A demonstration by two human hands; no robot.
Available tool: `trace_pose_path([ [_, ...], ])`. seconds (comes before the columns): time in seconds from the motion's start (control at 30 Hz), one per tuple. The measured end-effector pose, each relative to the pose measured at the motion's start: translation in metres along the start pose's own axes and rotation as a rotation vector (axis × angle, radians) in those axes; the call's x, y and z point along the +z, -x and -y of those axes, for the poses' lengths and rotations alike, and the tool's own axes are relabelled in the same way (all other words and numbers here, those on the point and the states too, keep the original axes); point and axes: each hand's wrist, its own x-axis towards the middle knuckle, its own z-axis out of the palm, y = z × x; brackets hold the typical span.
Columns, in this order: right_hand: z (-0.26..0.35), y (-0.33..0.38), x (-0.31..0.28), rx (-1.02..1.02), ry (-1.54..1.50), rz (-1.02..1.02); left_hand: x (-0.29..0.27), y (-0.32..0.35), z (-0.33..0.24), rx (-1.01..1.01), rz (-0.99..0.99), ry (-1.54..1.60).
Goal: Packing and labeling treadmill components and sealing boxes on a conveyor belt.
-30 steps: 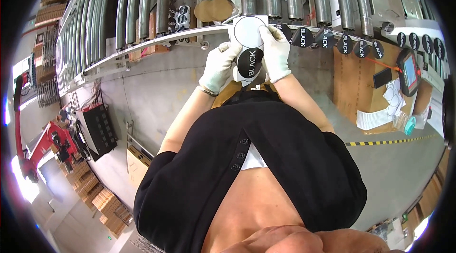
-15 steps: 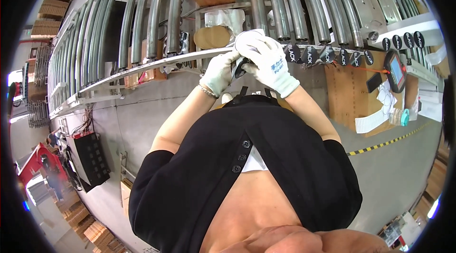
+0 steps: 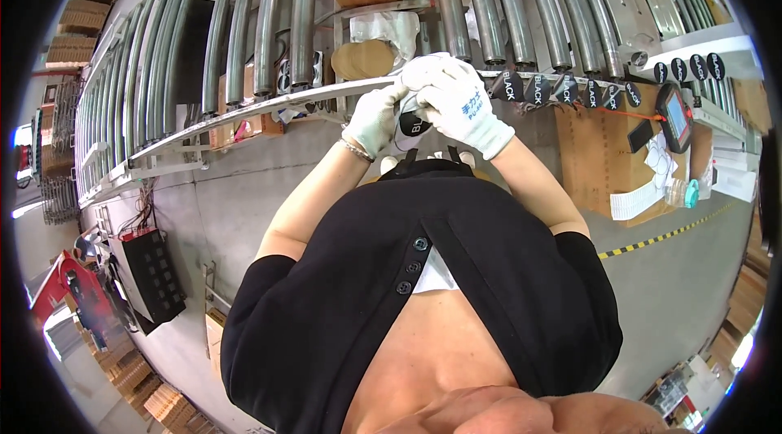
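Both my hands wear white gloves and meet at the near rail of the roller conveyor. Between them is a white label strip (image 3: 405,143) bearing a round black label (image 3: 415,123), which hangs below my fingers. My left hand (image 3: 375,118) is closed on the strip's left edge. Bent over its top is my right hand (image 3: 456,100), the fingertips pinched on it near the left hand's fingers. What lies under the right fingers is hidden. Just right of my right hand, several round black labels (image 3: 538,89) stand in a row along the rail.
Steel rollers (image 3: 305,18) stretch across beyond my hands. Brown round pads (image 3: 362,60) and a clear plastic bag (image 3: 389,30) lie behind the rail. At right, a cardboard box (image 3: 595,157) carries a handheld scanner (image 3: 676,118), a dark phone (image 3: 641,137), papers and a teal-capped bottle (image 3: 691,193).
The label strip now shows more below my hands, with its black label facing up more fully. My right fingers have curled further over. The view has shifted slightly.
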Motion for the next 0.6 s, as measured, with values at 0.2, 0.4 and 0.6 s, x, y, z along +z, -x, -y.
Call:
trace_pose_path([
  [0.2, 0.016, 0.056, 0.011, 0.909, -0.855, -0.201, -0.089, -0.041, 0.054, 0.155, -0.105, -0.158],
  [0.4, -0.014, 0.168, 0.074, 1.555, -1.153, -0.485, -0.086, -0.01, 0.005, -0.025, -0.299, 0.208],
  [0.6, -0.056, 0.221, 0.164, 1.899, -1.256, -0.981, -0.061, 0.003, -0.02, -0.082, -0.364, 0.039],
])
